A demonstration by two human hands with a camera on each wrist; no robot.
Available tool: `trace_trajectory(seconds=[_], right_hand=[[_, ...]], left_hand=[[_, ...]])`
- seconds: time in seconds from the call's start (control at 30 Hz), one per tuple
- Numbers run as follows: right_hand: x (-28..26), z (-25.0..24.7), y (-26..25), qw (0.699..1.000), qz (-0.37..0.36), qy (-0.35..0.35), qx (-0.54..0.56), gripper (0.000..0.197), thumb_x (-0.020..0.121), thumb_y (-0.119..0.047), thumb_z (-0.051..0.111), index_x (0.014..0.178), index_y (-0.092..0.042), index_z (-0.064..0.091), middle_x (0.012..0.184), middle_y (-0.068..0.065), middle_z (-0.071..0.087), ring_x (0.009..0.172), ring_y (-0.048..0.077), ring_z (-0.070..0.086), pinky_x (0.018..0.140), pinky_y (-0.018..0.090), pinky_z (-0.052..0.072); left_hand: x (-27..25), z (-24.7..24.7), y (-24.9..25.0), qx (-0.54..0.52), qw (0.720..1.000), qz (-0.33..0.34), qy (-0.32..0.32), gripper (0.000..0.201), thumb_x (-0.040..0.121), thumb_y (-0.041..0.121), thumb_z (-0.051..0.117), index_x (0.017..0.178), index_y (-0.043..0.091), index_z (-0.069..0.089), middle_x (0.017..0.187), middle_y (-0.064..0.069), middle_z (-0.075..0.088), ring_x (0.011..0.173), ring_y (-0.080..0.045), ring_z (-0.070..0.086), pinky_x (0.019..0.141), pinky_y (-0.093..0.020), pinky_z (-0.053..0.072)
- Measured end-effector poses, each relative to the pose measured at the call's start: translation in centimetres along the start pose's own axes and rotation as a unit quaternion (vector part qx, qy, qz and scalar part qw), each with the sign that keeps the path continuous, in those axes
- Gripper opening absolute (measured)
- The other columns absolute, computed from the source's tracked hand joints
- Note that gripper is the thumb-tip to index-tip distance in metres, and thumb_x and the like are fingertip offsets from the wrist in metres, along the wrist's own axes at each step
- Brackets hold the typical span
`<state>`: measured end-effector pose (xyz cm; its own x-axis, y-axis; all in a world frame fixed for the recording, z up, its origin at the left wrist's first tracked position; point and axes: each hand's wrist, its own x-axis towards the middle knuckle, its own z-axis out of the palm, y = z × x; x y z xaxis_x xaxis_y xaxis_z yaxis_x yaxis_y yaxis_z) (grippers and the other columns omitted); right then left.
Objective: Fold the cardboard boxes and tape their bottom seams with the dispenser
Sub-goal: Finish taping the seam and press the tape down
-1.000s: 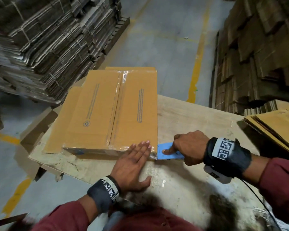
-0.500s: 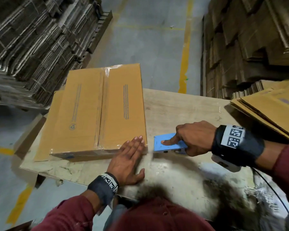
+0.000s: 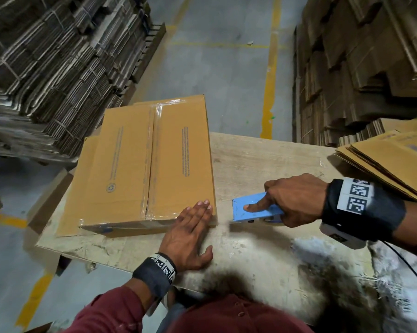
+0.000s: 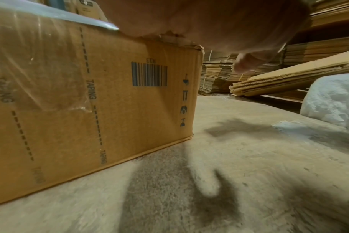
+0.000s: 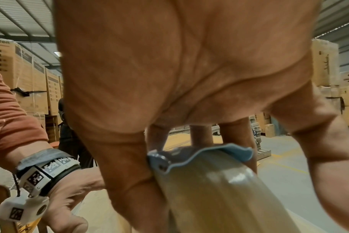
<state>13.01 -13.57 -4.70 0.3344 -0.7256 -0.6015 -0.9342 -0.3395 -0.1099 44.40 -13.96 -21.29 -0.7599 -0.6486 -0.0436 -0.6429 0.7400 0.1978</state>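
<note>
A: Corrugated cardboard box point(image 3: 149, 164) sits at about 10 o'clock on the wooden table point(image 3: 262, 159), taped side up, and overhangs the table's left edge. Clear tape runs down the centre seam and wraps onto the near wall.

B: Hands?

A: Left hand point(image 3: 190, 234) lies flat with straight fingers, fingertips on the box's near right corner and palm spanning down to the table. It grips nothing. Right hand point(image 3: 291, 200) is curled round the blue tape dispenser point(image 3: 253, 207) at 3 o'clock of that corner, index finger laid along the top plate. The dispenser is just beside the box, not touching it.

B: How will the box handle?

A: My guess is light and hollow. The walls are stiff along the flutes but will dent under a point load. The near right top corner already looks crushed in the left wrist view. The taped strip will be slick, the bare board grippy.

B: Where to hold it?

A: Flat palms on opposite walls, or under the bottom edges. Avoid squeezing mid-panel and avoid the taped strip.

B: Dispenser?

A: Rigid plastic with a serrated edge at the front, so keep fingers behind it. Flat box blanks point(image 3: 390, 159) wait at 2 o'clock.
</note>
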Motion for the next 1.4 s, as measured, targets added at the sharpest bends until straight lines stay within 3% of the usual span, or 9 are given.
trace_trajectory(seconds=[0.13, 0.4, 0.6, 0.8, 0.97, 1.07, 1.2, 1.33, 1.4], right_hand=[[-0.1, -0.1, -0.1, 1.000, 0.007, -0.009, -0.012, 0.059, 0.096, -0.047, 0.054, 0.143, -0.072, 0.028, 0.103, -0.011, 0.039, 0.085, 0.017, 0.047, 0.054, 0.028, 0.030], [4.2, 1.3, -0.6, 0.999, 0.019, -0.048, 0.015, 0.058, 0.086, -0.041, 0.066, 0.135, -0.066, 0.048, 0.119, -0.015, 0.062, 0.103, 0.020, 0.063, 0.083, 0.034, 0.055], [6.5, 2.3, 0.1, 0.997, 0.009, -0.074, 0.033, 0.065, 0.083, -0.022, 0.066, 0.136, -0.058, 0.054, 0.100, -0.019, 0.060, 0.086, 0.017, 0.060, 0.055, 0.022, 0.039], [8.7, 2.0, -0.4, 0.995, -0.007, -0.090, 0.038, 0.070, 0.079, -0.011, 0.073, 0.137, -0.048, 0.060, 0.078, -0.024, 0.054, 0.070, 0.010, 0.054, 0.050, 0.022, 0.040], [11.0, 1.9, 0.5, 0.990, -0.030, -0.112, 0.083, 0.051, 0.089, -0.003, 0.065, 0.135, -0.025, 0.067, 0.126, -0.008, 0.068, 0.079, 0.009, 0.056, 0.056, 0.019, 0.040], [11.4, 2.6, 1.8, 0.989, -0.023, -0.124, 0.083, 0.046, 0.086, 0.001, 0.068, 0.130, -0.012, 0.069, 0.116, -0.001, 0.070, 0.065, 0.003, 0.049, 0.050, 0.018, 0.038], [10.3, 4.8, 3.9, 0.989, 0.015, -0.124, 0.085, 0.043, 0.086, -0.001, 0.071, 0.129, -0.008, 0.069, 0.129, 0.002, 0.069, 0.079, 0.012, 0.058, 0.045, 0.014, 0.040], [9.9, 6.6, 4.9, 0.981, 0.052, -0.127, 0.140, 0.047, 0.086, -0.006, 0.072, 0.130, -0.020, 0.070, 0.126, -0.003, 0.068, 0.089, 0.015, 0.057, 0.076, 0.024, 0.045], [9.8, 7.2, 4.9, 0.975, 0.066, -0.141, 0.161, 0.049, 0.087, -0.004, 0.066, 0.132, -0.023, 0.068, 0.122, -0.006, 0.068, 0.085, 0.013, 0.054, 0.079, 0.026, 0.042]], left_hand=[[0.0, 0.1, 0.2, -0.001, 1.000, -0.002, 0.010, 0.104, 0.081, 0.059, 0.060, 0.163, 0.008, 0.023, 0.172, -0.009, 0.013, 0.159, -0.021, 0.012, 0.127, -0.041, 0.015], [0.1, -0.4, 0.7, 0.007, 1.000, -0.014, -0.004, 0.101, 0.081, 0.059, 0.057, 0.162, 0.008, 0.027, 0.172, -0.009, 0.015, 0.159, -0.023, 0.017, 0.124, -0.047, 0.023], [0.4, -1.2, 1.0, 0.025, 0.999, -0.017, -0.036, 0.103, 0.082, 0.063, 0.053, 0.163, 0.008, 0.023, 0.171, -0.010, 0.016, 0.158, -0.024, 0.017, 0.125, -0.047, 0.025], [1.0, -2.6, 1.1, 0.044, 0.998, 0.000, -0.054, 0.100, 0.083, 0.064, 0.053, 0.162, 0.007, 0.028, 0.169, -0.011, 0.022, 0.156, -0.025, 0.024, 0.125, -0.045, 0.029], [1.4, -3.6, 1.7, 0.070, 0.995, 0.002, -0.074, 0.099, 0.082, 0.064, 0.051, 0.160, 0.006, 0.033, 0.168, -0.014, 0.025, 0.154, -0.027, 0.029, 0.123, -0.047, 0.032], [1.8, -4.2, 1.6, 0.080, 0.993, -0.001, -0.082, 0.096, 0.082, 0.065, 0.051, 0.158, 0.007, 0.039, 0.167, -0.013, 0.030, 0.151, -0.028, 0.036, 0.119, -0.046, 0.038], [2.6, -5.3, 0.8, 0.079, 0.993, 0.020, -0.087, 0.089, 0.081, 0.064, 0.057, 0.155, 0.016, 0.045, 0.162, -0.011, 0.041, 0.143, -0.030, 0.046, 0.110, -0.047, 0.048], [4.3, -6.2, -0.2, 0.123, 0.983, 0.066, -0.121, 0.080, 0.079, 0.069, 0.059, 0.145, 0.025, 0.056, 0.147, -0.017, 0.049, 0.136, -0.038, 0.046, 0.104, -0.054, 0.047], [5.6, -6.4, -0.4, 0.151, 0.976, 0.072, -0.141, 0.077, 0.077, 0.075, 0.057, 0.139, 0.029, 0.061, 0.148, -0.020, 0.047, 0.139, -0.040, 0.041, 0.108, -0.056, 0.042]])
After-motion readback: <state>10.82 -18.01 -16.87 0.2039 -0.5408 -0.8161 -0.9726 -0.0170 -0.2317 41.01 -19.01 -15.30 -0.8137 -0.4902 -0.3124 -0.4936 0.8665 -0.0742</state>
